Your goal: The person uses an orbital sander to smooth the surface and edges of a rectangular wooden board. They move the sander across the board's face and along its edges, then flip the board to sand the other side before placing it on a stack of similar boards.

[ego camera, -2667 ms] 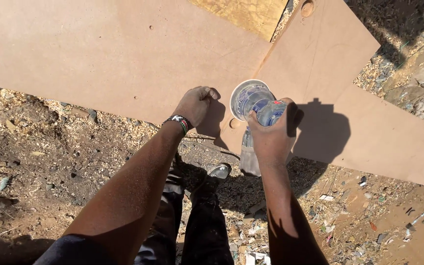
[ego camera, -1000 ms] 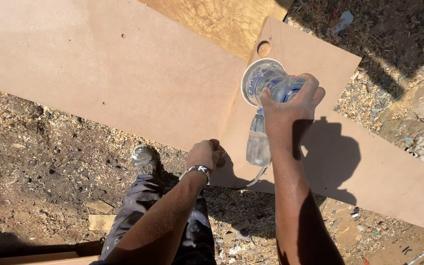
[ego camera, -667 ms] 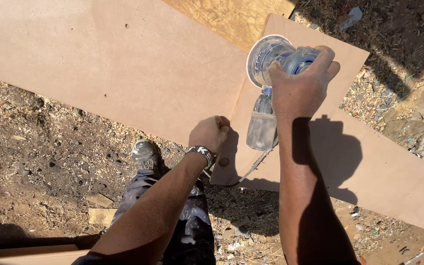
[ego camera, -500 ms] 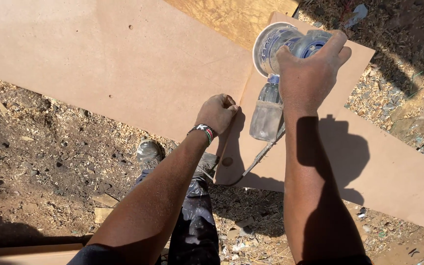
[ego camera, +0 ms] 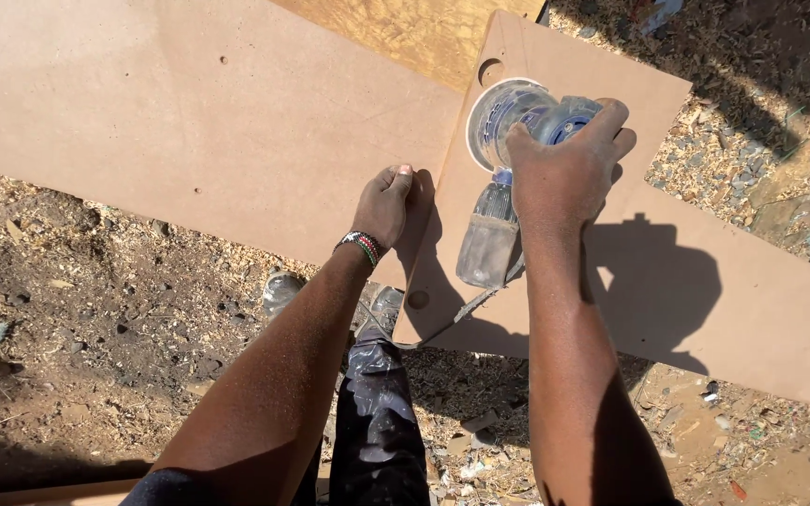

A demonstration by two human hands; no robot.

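No packages, signs or screens show here. Neither the brown board (ego camera: 189, 122) nor anything near it bears a label.

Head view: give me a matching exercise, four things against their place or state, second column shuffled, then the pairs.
Things:
1. sander
2. left hand
3. wristband
4. dust bag

Places or states:
A. hangs from the tool's rear, toward the person
B. held from above by the right hand, disc on the board
C. beaded, round the left wrist
D. pressed flat on the boards near the seam where two meet

Pairs: 1-B, 2-D, 3-C, 4-A
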